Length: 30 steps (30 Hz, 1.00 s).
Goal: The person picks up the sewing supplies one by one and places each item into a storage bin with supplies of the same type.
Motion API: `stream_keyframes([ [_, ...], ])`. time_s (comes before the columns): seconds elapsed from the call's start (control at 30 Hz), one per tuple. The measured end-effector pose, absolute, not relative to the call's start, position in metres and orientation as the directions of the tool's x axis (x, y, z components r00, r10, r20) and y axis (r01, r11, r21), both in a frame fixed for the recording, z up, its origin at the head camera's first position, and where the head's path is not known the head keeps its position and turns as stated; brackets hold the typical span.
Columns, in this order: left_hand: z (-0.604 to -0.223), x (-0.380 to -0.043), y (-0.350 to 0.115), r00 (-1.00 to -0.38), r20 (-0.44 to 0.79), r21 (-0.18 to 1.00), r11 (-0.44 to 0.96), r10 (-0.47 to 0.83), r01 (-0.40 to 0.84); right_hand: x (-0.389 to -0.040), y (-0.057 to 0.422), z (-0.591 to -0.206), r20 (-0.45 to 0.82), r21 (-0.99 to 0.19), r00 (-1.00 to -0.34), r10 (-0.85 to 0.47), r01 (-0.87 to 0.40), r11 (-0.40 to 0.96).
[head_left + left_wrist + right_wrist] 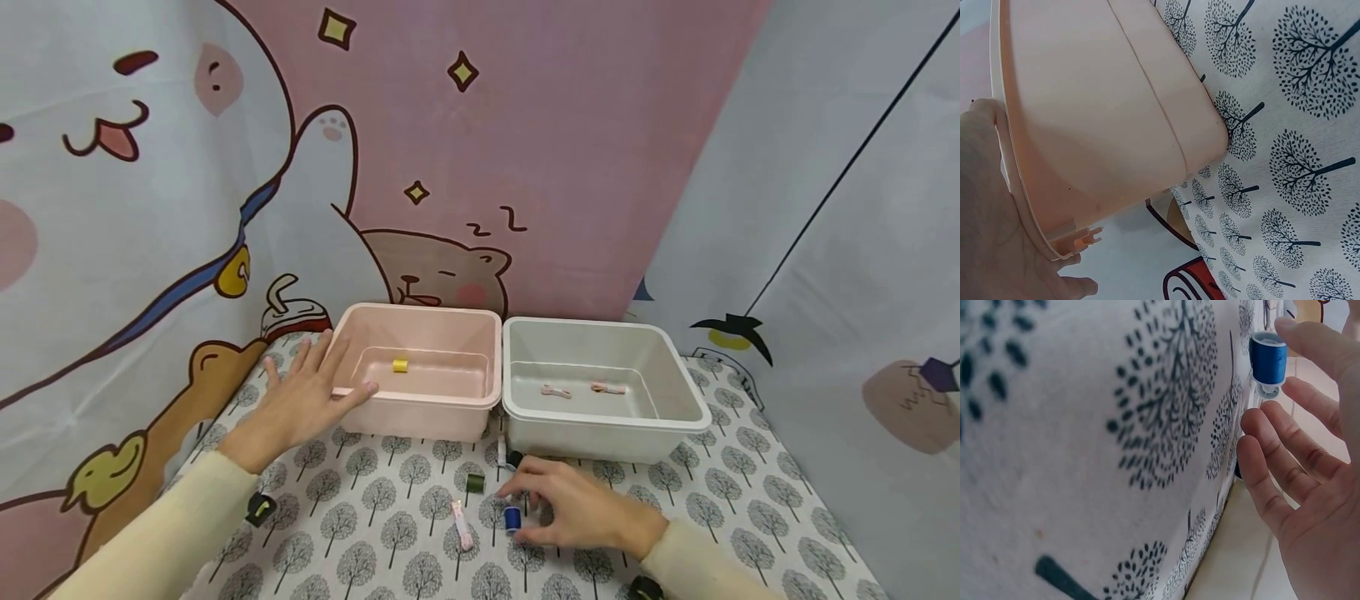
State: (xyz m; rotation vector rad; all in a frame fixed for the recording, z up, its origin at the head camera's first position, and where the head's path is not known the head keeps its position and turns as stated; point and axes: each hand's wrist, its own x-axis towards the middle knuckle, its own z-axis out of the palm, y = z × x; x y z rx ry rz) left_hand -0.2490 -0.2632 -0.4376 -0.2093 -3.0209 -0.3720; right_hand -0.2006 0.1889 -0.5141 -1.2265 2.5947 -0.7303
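Observation:
My left hand (303, 408) rests at the left front corner of the pink bin (420, 417), fingers spread and mostly straight along its rim. A yellow spool (401, 366) lies inside that bin. On the tablecloth, a blue thread spool (512, 520) stands between the thumb and forefinger of my right hand (577, 504). In the right wrist view the fingers look loosely bent around the blue spool (1269, 359), with no firm pinch visible. A dark green spool (475, 482) and a black spool (513, 460) are close to this hand.
To the right of the pink bin is a white bin (600, 433) holding two small pinkish clips (556, 391). A slim pink-and-white piece (462, 526) lies on the tree-print cloth (397, 529). Another slim white piece (502, 450) lies near the bins. A cartoon-print curtain (570, 167) hangs behind.

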Motion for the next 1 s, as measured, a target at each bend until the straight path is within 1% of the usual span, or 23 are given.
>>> stream_keyframes([
  [0.27,-0.4361,-0.2486,-0.2623,-0.986,0.110,0.230,0.962,0.126,0.149,-0.1995,0.1864,-0.5167,0.042,-0.475,-0.638,-0.769,-0.690,0.547],
  [0.67,-0.4349,-0.2473,-0.2612,-0.986,0.111,0.238,0.960,0.126,0.149,-0.1992,0.1856,-0.5187,0.034,-0.482,-0.634,-0.773,-0.688,0.543],
  [1.0,-0.4360,-0.2464,-0.2610,-0.986,0.112,0.239,0.960,0.123,0.147,-0.1996,0.1864,-0.5208,0.054,-0.493,-0.618,-0.784,-0.699,0.517],
])
